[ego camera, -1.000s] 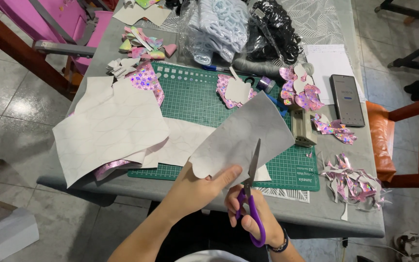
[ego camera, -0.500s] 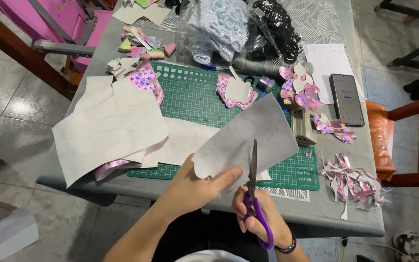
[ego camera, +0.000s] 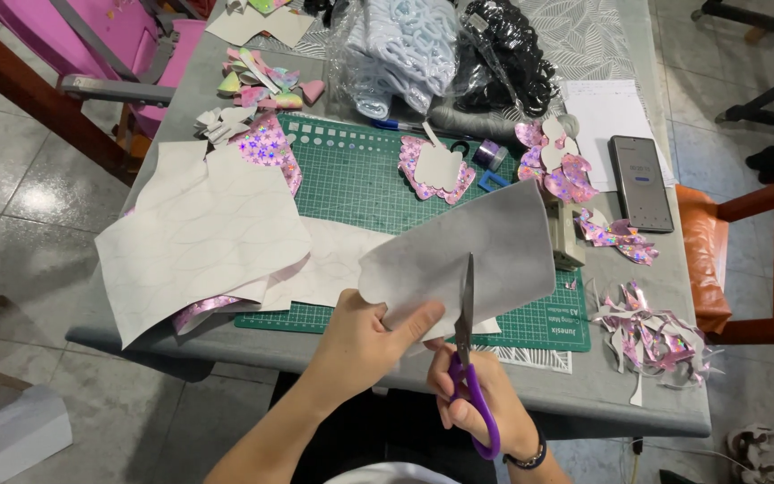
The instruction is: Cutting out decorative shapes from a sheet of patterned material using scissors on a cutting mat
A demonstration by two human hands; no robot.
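Head view: the left hand (ego camera: 365,341) holds a grey sheet (ego camera: 468,255) above the near edge of the table (ego camera: 584,394), over the green mat (ego camera: 360,179). The thumb lies on top of the sheet's near left corner, and the other fingers are hidden beneath it, so the grip reads as a pinch on that corner. The right hand (ego camera: 485,403) holds purple-handled scissors (ego camera: 466,350); its fingers are curled through the handle loops, and the blades point away from the person, entering the sheet's near edge just right of the left thumb. The blades look nearly together, though the gap cannot be resolved.

Handling of the sheet (judged from appearance): light and thin, yet stiff enough to stay almost flat while held at one corner. Its left edge is already scalloped. It would likely bend or crease under a hard squeeze, so a hold close beside the cut line, as shown, seems best for keeping the edge steady against the blades.

Surroundings: a larger pale sheet (ego camera: 199,237) marked with faint curved outlines lies to the left, overlapping the mat. Pink holographic cutouts (ego camera: 436,166) rest on the far part of the mat. A phone (ego camera: 642,184) lies on white paper (ego camera: 606,112) at the right. Shiny offcuts (ego camera: 651,336) are heaped near the right front corner. Bagged light and dark material sits at the far side.
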